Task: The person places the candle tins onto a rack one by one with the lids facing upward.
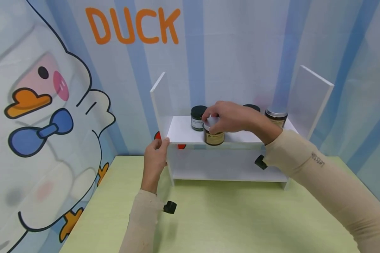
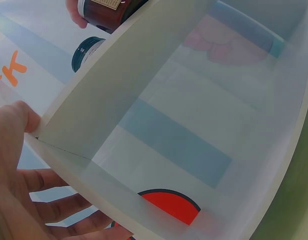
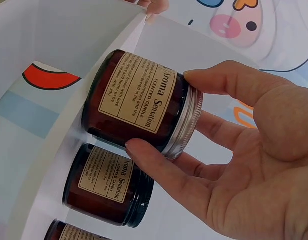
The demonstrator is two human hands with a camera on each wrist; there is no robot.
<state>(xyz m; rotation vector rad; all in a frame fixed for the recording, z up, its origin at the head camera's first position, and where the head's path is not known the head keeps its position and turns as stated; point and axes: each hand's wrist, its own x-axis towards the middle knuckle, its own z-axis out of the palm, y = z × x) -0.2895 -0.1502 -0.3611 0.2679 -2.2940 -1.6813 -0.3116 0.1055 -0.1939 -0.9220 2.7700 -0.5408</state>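
Observation:
My right hand (image 1: 234, 116) holds a brown glass scented candle jar (image 1: 214, 138) by its silver lid, thumb and fingers around the rim. The jar's beige label (image 3: 136, 95) reads "Aroma Sensation" in the right wrist view. It is at the front edge of the upper board of a white shelf (image 1: 225, 174); whether it touches the board I cannot tell. My left hand (image 1: 155, 158) grips the shelf's left side at that board, its thumb at the front corner and its fingers spread along the outer side in the left wrist view.
On the upper board, a black-lidded jar (image 1: 197, 121) stands left of the held candle. Another dark lid (image 1: 252, 106) shows behind my right hand, and a silver-lidded jar (image 1: 276, 115) stands at the right. The shelf stands on a pale green table (image 1: 221, 218) before a duck-print backdrop.

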